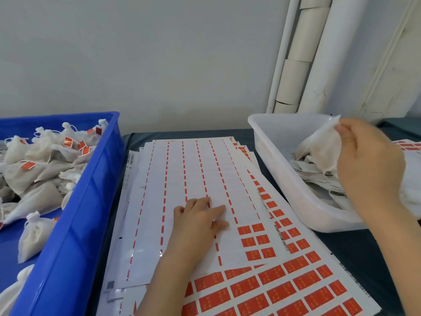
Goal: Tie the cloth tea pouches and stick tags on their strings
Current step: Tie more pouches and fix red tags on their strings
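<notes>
My right hand (369,160) pinches the top of a white cloth tea pouch (323,149) and holds it up over the translucent white tub (273,137), which has more untied pouches (319,179) lying in it. My left hand (198,222) rests flat, fingers spread, on a mostly used sticker sheet (182,174) in the middle of the table. A few orange-red tags (257,240) remain at that sheet's lower right. Fuller tag sheets (284,290) lie beneath it at the front.
A blue crate (91,190) at the left holds several tied pouches (41,156) with orange tags on their strings. A dark cloth covers the table (355,247). White pipes (319,53) run up the wall behind the tub. More tag sheets (410,144) show at far right.
</notes>
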Tool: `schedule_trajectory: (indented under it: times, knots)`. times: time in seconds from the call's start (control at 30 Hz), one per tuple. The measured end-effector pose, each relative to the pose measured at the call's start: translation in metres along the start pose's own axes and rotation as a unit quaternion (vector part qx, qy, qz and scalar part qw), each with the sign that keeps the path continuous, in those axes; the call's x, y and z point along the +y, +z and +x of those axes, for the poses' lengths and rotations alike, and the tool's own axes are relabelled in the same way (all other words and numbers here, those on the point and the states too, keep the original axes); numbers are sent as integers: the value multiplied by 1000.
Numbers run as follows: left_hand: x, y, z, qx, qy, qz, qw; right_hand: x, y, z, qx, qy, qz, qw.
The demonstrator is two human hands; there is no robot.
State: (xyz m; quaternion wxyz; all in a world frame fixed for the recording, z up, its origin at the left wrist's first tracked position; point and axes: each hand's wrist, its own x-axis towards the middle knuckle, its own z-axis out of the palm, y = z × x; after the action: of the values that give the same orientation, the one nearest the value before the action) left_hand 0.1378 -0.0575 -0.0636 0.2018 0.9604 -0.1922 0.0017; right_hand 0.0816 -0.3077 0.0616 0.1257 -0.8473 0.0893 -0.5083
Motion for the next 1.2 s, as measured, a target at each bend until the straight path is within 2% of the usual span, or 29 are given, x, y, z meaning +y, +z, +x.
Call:
schedule_trajectory:
  times: [0.1, 0.17, 0.23, 0.27, 0.33, 0.4, 0.43, 0.47, 0.5, 0.57, 0.6, 0.63, 0.77, 1.0, 1.1, 1.2]
  knots:
    - [1, -3, -1, 13, -12, 4, 1000, -39, -3, 4, 13, -4, 170, 985]
    - [4, -6, 0, 39, -33, -18, 999, -63, -1, -2, -35, -6, 248, 968]
    - [5, -10, -3, 108, -61, -128, 984, -82, 10, -14, -117, -1, 299, 947]
    - [7, -14, -6, 146, -70, -230, 960, -90, 19, -22, -163, 0, 315, 935]
    - [12, -26, -9, 190, -67, -426, 882, -100, 38, -39, -250, 7, 340, 907]
    - [17, -35, -5, 169, -64, -557, 811, -103, 59, -55, -306, 16, 343, 888]
    - [19, -38, 0, 137, -77, -597, 786, -102, 67, -62, -317, 21, 340, 885]
    - [19, -39, 4, 109, -92, -609, 780, -101, 74, -68, -319, 32, 344, 883]
    - [19, -38, 5, 96, -87, -586, 800, -99, 79, -73, -314, 50, 357, 878]
    - [20, -31, -1, 113, -53, -471, 873, -95, 86, -80, -293, 101, 394, 865]
    - [19, -27, -4, 128, -52, -440, 887, -92, 88, -82, -282, 125, 406, 860]
    - [17, -24, -5, 146, -59, -433, 888, -90, 89, -83, -276, 144, 410, 857]
    - [17, -26, -5, 185, -107, -486, 847, -80, 89, -88, -292, 183, 409, 845]
    - [16, -27, -4, 165, -143, -527, 821, -78, 88, -91, -267, 204, 401, 852]
    - [18, -27, -5, 150, -143, -523, 827, -78, 88, -93, -261, 203, 415, 848]
    - [23, -29, -8, 127, -81, -519, 841, -82, 88, -93, -262, 195, 423, 845]
